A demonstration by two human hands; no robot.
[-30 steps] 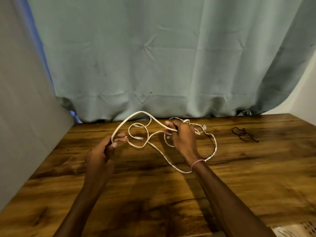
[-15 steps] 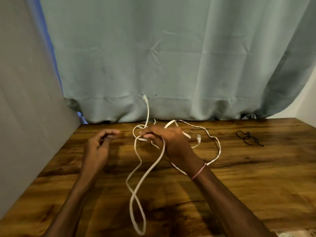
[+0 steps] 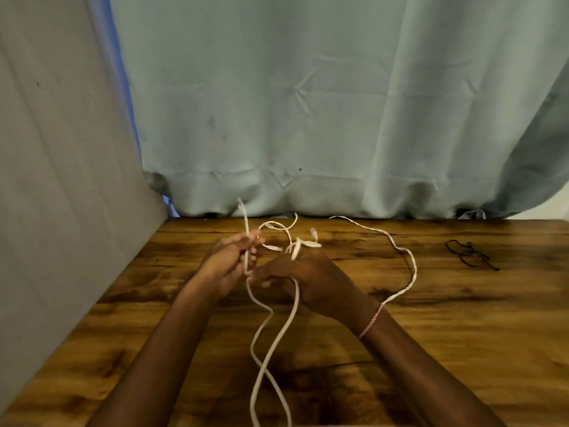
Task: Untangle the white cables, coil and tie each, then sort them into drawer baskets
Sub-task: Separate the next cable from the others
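Note:
Tangled white cables [image 3: 409,260] spread over the middle of the wooden table [image 3: 462,334]. My left hand [image 3: 229,263] pinches one strand whose plug end sticks up toward the curtain. My right hand [image 3: 308,278] grips a bunch of loops with several plug ends poking above the fingers. The two hands are close together above the table. One long loop [image 3: 268,359] hangs down from the hands to the bottom edge of the view. Another strand arcs out to the right and runs back under my right wrist.
A small black tie or cord [image 3: 469,253] lies on the table at the far right. A pale green curtain [image 3: 308,103] hangs behind the table. A grey panel [image 3: 61,180] walls off the left side.
My left hand has moved right and taken hold of a strand next to my right hand. The upright plug end now rises from the left hand. The right strand has spread wider.

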